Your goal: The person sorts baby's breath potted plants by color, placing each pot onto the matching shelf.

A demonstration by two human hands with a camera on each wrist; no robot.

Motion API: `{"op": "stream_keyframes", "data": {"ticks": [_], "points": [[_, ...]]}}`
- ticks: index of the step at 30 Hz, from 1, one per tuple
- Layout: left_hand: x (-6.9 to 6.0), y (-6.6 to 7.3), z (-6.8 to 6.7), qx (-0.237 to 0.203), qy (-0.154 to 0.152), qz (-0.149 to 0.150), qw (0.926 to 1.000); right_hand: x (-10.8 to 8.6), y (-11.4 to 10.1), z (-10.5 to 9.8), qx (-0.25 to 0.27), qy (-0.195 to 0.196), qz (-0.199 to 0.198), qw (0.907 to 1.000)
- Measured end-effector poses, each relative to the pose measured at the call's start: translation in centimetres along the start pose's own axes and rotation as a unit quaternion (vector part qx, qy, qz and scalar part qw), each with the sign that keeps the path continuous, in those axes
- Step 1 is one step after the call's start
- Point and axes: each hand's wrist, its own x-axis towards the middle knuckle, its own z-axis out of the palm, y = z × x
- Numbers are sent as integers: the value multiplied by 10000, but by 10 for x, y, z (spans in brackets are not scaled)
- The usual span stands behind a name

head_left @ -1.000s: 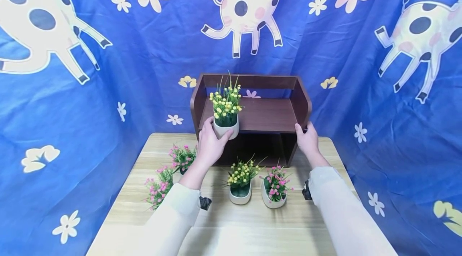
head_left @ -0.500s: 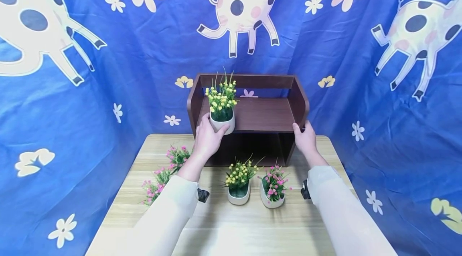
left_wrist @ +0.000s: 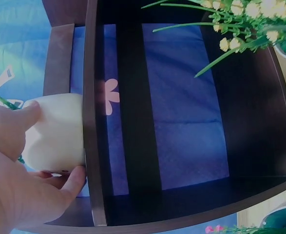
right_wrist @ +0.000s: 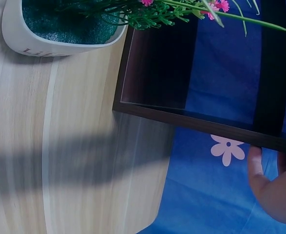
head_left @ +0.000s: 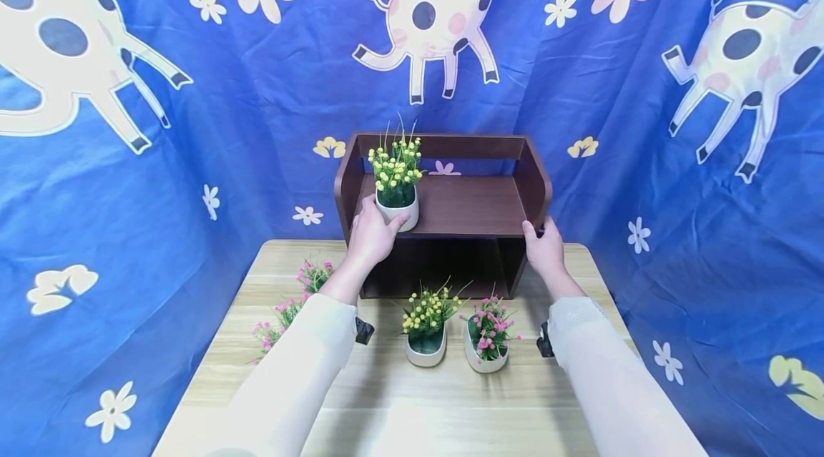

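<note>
Yellow-flowered pot (head_left: 396, 211) shifted over shelf (head_left: 476, 203); left hand (head_left: 375, 234) grips it; right hand (head_left: 546, 248), shelf.

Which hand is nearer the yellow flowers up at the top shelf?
Left. The left hand grips the white pot of those yellow flowers; the right hand is farther off, holding the right side of the brown shelf.

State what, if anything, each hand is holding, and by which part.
The left hand holds the upper yellow-flowered plant by its white pot. The right hand holds the brown shelf by the front edge of its right side panel.
</note>
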Motion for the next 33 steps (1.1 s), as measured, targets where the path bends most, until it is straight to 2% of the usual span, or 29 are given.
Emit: {"op": "stream_keyframes", "data": {"ticks": [11, 20, 29, 33], "points": [[13, 4, 0, 280, -200, -185, 9992, 1, 3, 3, 2, 29, -9, 10000], [27, 0, 0, 328, -270, -17, 9991, 0, 1, 2, 35, 41, -51, 10000], [30, 4, 1, 439, -320, -98, 9985, 0, 1, 0, 47, 33, 1, 10000], [29, 4, 1, 490, -293, -38, 9984, 1, 1, 2, 104, 13, -3, 9999]]}}
